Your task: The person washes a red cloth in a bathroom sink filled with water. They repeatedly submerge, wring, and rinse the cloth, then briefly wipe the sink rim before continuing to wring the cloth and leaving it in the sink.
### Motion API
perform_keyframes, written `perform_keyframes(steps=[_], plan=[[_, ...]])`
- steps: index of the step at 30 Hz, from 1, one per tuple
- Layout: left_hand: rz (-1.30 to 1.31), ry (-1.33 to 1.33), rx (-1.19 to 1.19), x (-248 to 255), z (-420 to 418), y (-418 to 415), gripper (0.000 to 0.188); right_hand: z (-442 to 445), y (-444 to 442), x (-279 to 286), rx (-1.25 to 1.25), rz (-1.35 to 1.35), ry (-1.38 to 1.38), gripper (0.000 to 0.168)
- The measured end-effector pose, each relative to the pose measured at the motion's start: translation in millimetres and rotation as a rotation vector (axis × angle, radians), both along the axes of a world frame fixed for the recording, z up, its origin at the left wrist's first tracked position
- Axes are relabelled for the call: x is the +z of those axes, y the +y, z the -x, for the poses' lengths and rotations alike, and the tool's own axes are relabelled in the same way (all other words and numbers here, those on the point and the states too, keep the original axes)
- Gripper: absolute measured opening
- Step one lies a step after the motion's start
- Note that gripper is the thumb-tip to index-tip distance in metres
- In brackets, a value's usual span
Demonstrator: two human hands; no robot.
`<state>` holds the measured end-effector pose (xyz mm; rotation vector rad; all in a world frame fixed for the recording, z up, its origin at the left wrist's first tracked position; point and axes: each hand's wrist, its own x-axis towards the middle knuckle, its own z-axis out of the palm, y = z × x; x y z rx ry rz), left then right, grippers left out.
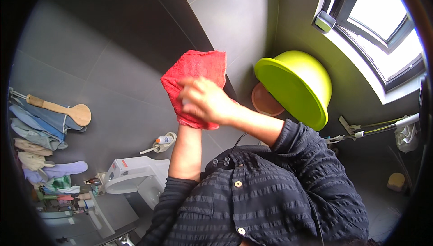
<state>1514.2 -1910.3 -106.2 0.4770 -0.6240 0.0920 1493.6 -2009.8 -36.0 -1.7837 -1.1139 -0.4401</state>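
Note:
A red terry cloth (203, 63) is spread over my left hand, which it hides completely. Below its lower edge my bare left forearm (186, 151) shows, with a dark sleeve pushed back. My right hand (208, 102) lies across the front of the cloth, fingers bent and blurred by motion. Whether those fingers grip the fabric or only rest on it cannot be made out.
A lime-green basin (304, 77) leans on its side by the wall, partly covering a pink basin (265, 100). At right are an open window (379, 12) and mop poles (372, 131). On the left hang a wooden brush (79, 114) and cloths (50, 124), near a white toilet (135, 175).

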Motion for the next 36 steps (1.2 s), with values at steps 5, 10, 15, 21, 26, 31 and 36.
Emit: perform_keyframes(steps=[5, 10, 15, 21, 26, 31, 36], plan=[[-0.411, 0.287, 0.105, 50, 23, 0, 0.033, -31, -6, -7, -0.126, -0.056, -0.082, 0.024], [-0.489, 0.415, 0.218, 52, 23, -7, 0.042, -45, -2, -24, -0.295, -0.343, 0.194, 0.028], [-0.173, 0.668, -0.020, -43, 15, 61, 0.047, 18, -1, -8, -0.039, -0.037, -0.014, 0.034], [-1.802, -0.267, 1.150, 113, 21, -35, 0.020, -33, -14, -36, -0.134, -0.588, 0.739, 0.026], [-1.277, 0.169, 0.734, 99, 30, -26, 0.022, -23, -22, -39, 0.583, -0.998, 1.433, 0.067], [-0.899, 0.283, 0.312, 120, 28, -33, 0.014, -26, -42, -53, 0.688, -1.032, 1.594, 0.070], [-1.353, 0.093, 0.431, 74, 19, 3, 0.041, -24, -43, -34, 0.690, -1.084, 1.496, 0.050]])
